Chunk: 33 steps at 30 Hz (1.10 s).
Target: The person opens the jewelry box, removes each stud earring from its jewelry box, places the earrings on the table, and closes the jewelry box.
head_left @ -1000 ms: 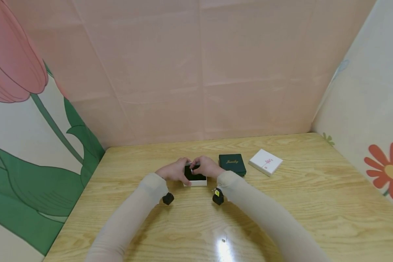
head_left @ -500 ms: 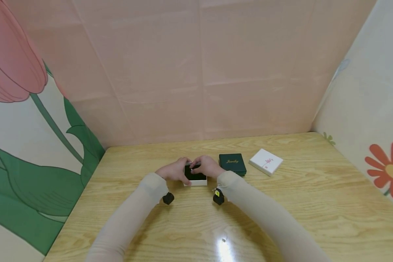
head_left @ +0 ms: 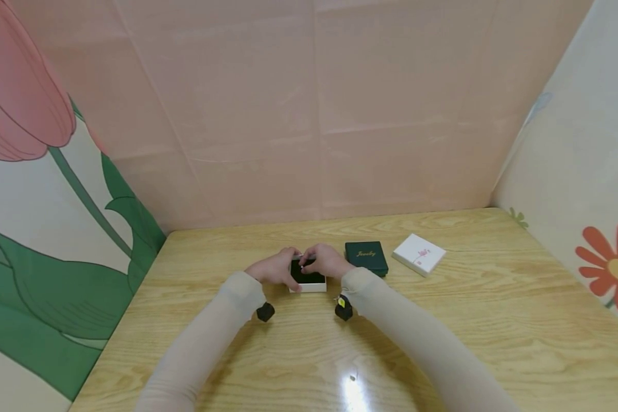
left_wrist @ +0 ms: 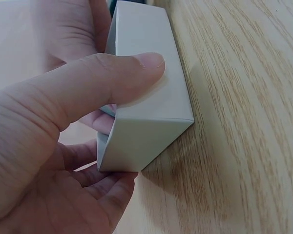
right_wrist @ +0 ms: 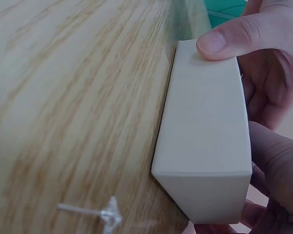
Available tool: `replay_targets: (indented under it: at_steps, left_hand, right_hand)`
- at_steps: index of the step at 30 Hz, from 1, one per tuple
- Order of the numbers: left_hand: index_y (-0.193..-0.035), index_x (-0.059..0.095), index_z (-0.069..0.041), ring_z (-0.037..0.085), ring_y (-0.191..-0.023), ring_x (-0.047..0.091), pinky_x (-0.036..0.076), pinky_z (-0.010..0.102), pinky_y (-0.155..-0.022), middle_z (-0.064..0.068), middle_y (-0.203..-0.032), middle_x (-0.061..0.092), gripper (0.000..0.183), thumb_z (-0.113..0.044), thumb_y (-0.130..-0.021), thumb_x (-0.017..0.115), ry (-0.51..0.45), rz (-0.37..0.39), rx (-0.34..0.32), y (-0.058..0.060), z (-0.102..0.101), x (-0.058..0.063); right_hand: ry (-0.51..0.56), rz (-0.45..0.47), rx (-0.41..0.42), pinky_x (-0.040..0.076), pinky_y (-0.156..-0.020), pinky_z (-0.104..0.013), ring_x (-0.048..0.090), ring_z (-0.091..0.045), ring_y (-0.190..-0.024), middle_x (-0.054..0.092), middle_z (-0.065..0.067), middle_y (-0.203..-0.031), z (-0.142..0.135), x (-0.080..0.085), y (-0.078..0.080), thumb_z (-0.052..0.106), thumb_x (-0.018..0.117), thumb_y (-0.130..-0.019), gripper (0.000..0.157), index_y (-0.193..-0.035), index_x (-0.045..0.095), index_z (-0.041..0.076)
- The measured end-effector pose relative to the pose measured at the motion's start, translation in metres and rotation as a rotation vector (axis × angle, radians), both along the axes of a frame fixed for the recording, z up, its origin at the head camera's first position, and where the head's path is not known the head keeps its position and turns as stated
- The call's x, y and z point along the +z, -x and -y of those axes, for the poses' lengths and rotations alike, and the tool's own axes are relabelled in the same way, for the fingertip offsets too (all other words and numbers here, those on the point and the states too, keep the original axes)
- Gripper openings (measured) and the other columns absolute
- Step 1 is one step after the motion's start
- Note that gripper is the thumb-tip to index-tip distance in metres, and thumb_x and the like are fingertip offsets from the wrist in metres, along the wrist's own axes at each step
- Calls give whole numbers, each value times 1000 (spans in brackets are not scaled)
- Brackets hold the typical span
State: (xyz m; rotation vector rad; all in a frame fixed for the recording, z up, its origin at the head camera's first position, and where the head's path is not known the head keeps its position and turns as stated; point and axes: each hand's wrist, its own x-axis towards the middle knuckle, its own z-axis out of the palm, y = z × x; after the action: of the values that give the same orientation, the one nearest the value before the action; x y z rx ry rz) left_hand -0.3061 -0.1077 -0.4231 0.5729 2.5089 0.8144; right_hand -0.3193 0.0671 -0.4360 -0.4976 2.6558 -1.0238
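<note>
An open white box with a black lining (head_left: 309, 277) sits on the table before me. My left hand (head_left: 278, 268) grips its left end, thumb (left_wrist: 149, 66) on the white front wall and fingers around the far side. My right hand (head_left: 325, 263) reaches into the box from the right, its thumb and finger pinching a small shiny piece (head_left: 302, 267) over the lining. That piece is too small in view to name. In the right wrist view a silver stud earring (right_wrist: 110, 214) appears in the foreground, beside the box's right end.
A dark green box marked "Jewelry" (head_left: 367, 257) stands just right of my right hand. Farther right lies a white lid with a pink flower print (head_left: 419, 254). The wooden table (head_left: 298, 360) meets a pink wall covering (head_left: 247, 143) at the back.
The right fingertips shift slightly over the black lining, and less of the shiny piece shows than a second ago. The left hand and the boxes stay in place.
</note>
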Motion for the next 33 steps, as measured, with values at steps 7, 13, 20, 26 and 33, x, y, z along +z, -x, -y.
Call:
replay_targets:
  at_steps: [7,13,20,26,33]
  left_hand:
    - [-144,32,-4,28,-134,39,36,45,-108,15,-149,32,91,-22,-73,86,-6,10,11,0,-1,1]
    - [-142,34,-4,28,-135,37,35,44,-109,15,-147,34,89,-21,-72,86,0,3,10,-1,-3,3]
    - [-142,33,-4,28,-136,35,33,45,-111,14,-147,34,89,-19,-72,86,0,5,13,-2,-2,3]
    - [-143,33,-5,28,-136,35,33,45,-111,15,-148,33,89,-20,-72,86,4,8,15,-2,-2,3]
    - [-141,34,-4,27,-131,40,34,44,-110,14,-145,36,88,-20,-72,86,11,-4,6,-1,-2,3]
  right_hand:
    - [5,31,23,50,-86,-33,60,-15,-93,68,-4,-106,0,3,-2,13,75,-84,8,-91,71,11]
    - [24,46,23,50,-86,-32,60,-16,-94,67,-6,-107,0,7,-4,13,74,-86,9,-93,70,9]
    - [55,52,33,49,-84,-32,59,-16,-92,67,-6,-105,-3,9,-3,14,72,-88,11,-96,69,7]
    - [88,59,45,48,-84,-32,58,-17,-94,67,-6,-105,-6,14,-3,14,71,-88,13,-98,68,6]
    - [136,122,29,46,-96,-41,58,-23,-108,64,-7,-111,-11,24,-9,15,68,-91,18,-105,67,4]
